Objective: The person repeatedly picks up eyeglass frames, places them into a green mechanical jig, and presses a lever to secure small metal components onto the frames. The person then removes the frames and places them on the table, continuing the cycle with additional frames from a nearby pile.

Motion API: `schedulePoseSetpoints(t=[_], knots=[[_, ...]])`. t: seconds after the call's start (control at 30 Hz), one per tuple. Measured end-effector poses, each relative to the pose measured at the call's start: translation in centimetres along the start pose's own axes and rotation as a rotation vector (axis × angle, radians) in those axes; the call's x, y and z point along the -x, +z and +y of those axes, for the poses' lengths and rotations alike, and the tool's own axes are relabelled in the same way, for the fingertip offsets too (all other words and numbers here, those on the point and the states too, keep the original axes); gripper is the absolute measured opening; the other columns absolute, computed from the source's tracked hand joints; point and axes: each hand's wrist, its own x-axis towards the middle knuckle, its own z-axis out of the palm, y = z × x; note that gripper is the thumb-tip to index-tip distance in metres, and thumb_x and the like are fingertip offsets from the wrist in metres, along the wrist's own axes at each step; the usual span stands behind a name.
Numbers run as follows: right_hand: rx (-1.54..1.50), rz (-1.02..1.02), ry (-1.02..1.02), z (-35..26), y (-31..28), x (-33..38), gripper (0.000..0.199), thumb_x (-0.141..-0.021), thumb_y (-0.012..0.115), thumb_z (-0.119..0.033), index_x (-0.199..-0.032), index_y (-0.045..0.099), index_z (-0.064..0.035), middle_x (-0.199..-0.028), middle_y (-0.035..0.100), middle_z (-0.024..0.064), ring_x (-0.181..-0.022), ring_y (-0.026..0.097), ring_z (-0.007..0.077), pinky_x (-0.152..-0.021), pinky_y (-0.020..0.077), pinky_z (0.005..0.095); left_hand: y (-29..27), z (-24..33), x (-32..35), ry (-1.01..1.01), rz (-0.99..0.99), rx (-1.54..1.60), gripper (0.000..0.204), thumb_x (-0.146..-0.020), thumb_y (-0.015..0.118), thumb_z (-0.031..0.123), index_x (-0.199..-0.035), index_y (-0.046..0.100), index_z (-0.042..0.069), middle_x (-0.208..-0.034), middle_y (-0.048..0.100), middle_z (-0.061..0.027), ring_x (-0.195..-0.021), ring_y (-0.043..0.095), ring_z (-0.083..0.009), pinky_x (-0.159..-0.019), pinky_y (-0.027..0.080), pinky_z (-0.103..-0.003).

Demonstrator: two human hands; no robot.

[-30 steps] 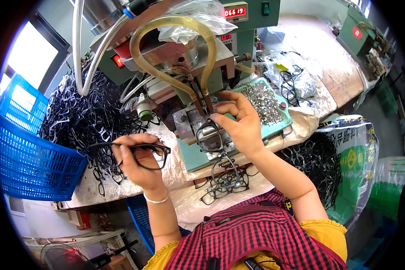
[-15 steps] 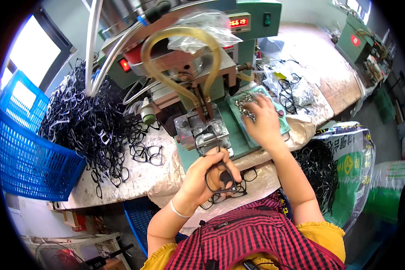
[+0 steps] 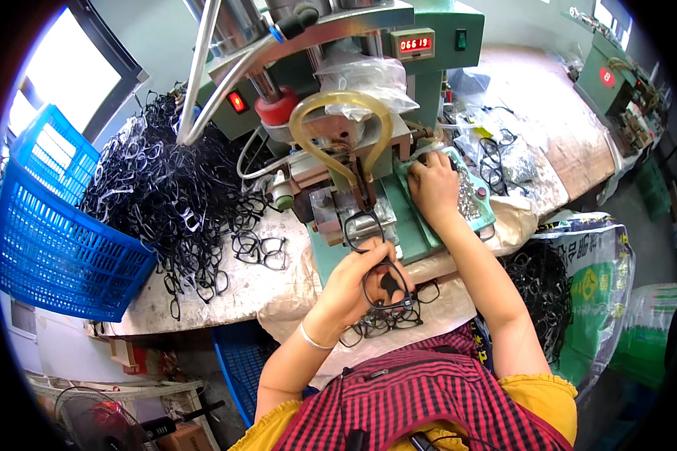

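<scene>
Two hands busy: my left hand [image 3: 357, 282] pinches a black glasses frame [image 3: 376, 259] at the press [image 3: 353, 210]; right hand [image 3: 432, 184], fingers curled, picks in the tray of small metal parts [image 3: 478, 207]. I judge this the loading step; next calls for seating the frame squarely on the fixture.

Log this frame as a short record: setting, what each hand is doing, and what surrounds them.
Setting: workbench with a green press machine
Left hand: holds a black eyeglass frame, one rim up at the machine's metal fixture
Right hand: rests in a green tray of small metal parts
Left of machine: heap of black frames, blue plastic basket
Front edge: a few loose frames
Right: sack of black frames
</scene>
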Motion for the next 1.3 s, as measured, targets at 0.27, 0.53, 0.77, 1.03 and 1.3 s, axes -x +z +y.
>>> schedulePoseSetpoints(t=[0.27,0.53,0.77,1.03,1.3], knots=[[-0.71,0.145,0.577,3.6,-4.9,5.2,0.006,-0.094,0.068,-0.007,-0.097,0.072,-0.0032,-0.091,0.07,0.0042,-0.085,0.065,0.0147,-0.079,0.0509,0.0279,-9.2,-1.9,10.5,0.331,0.582,-0.402,0.023,-0.104,0.054,0.025,-0.106,0.057,0.002,-0.086,0.07,-0.0144,-0.073,0.068,-0.0223,-0.061,0.056,-0.029],[-1.097,0.249,0.622,1.7,-1.3,2.9,0.013,-0.094,0.07,-0.006,-0.105,0.071,-0.0006,-0.094,0.07,0.0011,-0.085,0.061,0.0075,-0.078,0.0473,0.0215,-16.5,5.9,10.8,0.675,1.144,-1.082,0.011,-0.094,0.068,0.009,-0.092,0.063,0.0,-0.086,0.068,-0.0039,-0.077,0.063,-0.01,-0.065,0.048,-0.026],[-0.95,0.169,0.57,1.2,-3.7,3.6,0.015,-0.092,0.07,-0.006,-0.106,0.073,-0.0003,-0.098,0.072,0.002,-0.089,0.063,0.008,-0.082,0.0486,0.0218,-19.7,4.2,7.1,0.525,1.0,-1.873,0.016,-0.076,0.07,0.004,-0.092,0.07,0.01,-0.115,0.067,-0.012,-0.1,0.06,-0.0363,-0.091,0.046,-0.043],[-0.949,0.007,0.491,-1.0,-8.4,4.9,0.014,-0.087,0.071,-0.002,-0.101,0.075,0.0,-0.095,0.074,0.0049,-0.085,0.065,0.0108,-0.08,0.051,0.0248,-21.2,3.1,9.2,0.346,0.765,-1.992,0.019,-0.077,0.072,0.006,-0.095,0.069,0.009,-0.129,0.062,-0.0168,-0.105,0.059,-0.0401,-0.097,0.044,-0.046],[-1.123,0.019,0.229,-8.1,-7.1,1.3,0.027,-0.084,0.069,-0.002,-0.111,0.067,0.0018,-0.092,0.073,0.0102,-0.095,0.069,0.0197,-0.085,0.0519,0.0324,-18.3,2.2,5.4,0.924,1.007,-0.846,0.03,-0.11,0.043,0.018,-0.134,0.056,0.004,-0.087,0.059,0.0005,-0.06,0.048,-0.0066,-0.057,0.041,-0.023]])
